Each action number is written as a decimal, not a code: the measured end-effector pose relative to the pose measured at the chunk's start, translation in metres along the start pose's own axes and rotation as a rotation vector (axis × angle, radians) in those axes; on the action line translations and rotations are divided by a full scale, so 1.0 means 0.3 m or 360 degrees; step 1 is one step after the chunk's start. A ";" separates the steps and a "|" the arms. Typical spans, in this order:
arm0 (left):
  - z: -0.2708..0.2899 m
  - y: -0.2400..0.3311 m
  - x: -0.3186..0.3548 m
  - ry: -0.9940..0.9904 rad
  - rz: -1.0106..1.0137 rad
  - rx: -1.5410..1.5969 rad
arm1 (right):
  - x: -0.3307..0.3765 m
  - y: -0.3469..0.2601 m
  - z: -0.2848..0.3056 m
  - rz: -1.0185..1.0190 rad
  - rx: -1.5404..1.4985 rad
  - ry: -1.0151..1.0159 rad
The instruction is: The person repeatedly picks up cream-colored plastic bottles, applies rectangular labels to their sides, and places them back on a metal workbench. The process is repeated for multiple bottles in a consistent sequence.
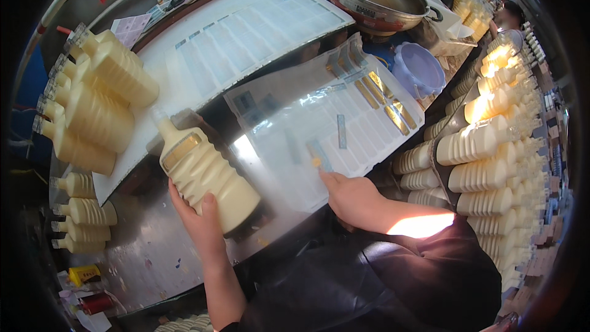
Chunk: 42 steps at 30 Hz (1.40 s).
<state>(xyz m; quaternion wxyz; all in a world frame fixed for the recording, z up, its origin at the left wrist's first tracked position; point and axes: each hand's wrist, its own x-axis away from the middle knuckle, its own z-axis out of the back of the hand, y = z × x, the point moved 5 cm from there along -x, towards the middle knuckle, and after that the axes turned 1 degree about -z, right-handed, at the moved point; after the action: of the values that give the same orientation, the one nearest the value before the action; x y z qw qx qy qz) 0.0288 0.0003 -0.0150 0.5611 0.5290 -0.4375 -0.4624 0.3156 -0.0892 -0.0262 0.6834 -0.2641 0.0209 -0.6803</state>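
Bottle [212, 175] is gripped by part-curled left hand [204, 226], presumably for steadiness. Strip [319, 152] seems pinched by right hand [351, 198], fingers nearly closed.

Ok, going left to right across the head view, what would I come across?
Stacked cream ribbed bottles, a single cream ribbed bottle with a gold label held in the left hand, the right hand, a lavender plastic basin, sunlit cream bottles.
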 end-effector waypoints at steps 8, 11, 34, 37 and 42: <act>0.011 -0.004 -0.006 -0.0073 0.0021 0.0094 | -0.094 0.094 0.015 0.0514 0.0191 0.0431; 0.017 -0.005 0.016 -0.0108 -0.0045 0.0186 | -0.049 0.076 -0.001 0.0313 0.0305 0.0201; 0.095 -0.039 0.208 0.0001 -0.0132 -0.0008 | -0.087 -0.269 0.149 0.0357 -0.0894 0.0410; 0.096 -0.045 0.198 -0.0090 -0.0020 0.0148 | -0.051 -0.469 0.183 0.1174 -0.0272 0.1174; 0.080 -0.023 0.177 -0.0195 0.0004 0.0437 | -0.047 -0.564 0.031 0.1307 0.0543 0.1148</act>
<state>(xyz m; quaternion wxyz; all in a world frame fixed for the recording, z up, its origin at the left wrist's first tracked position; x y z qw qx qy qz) 0.0149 -0.0565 -0.0203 0.4563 0.5712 -0.5308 -0.4287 0.1626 -0.0618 0.0430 0.8742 0.1287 0.2438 -0.3998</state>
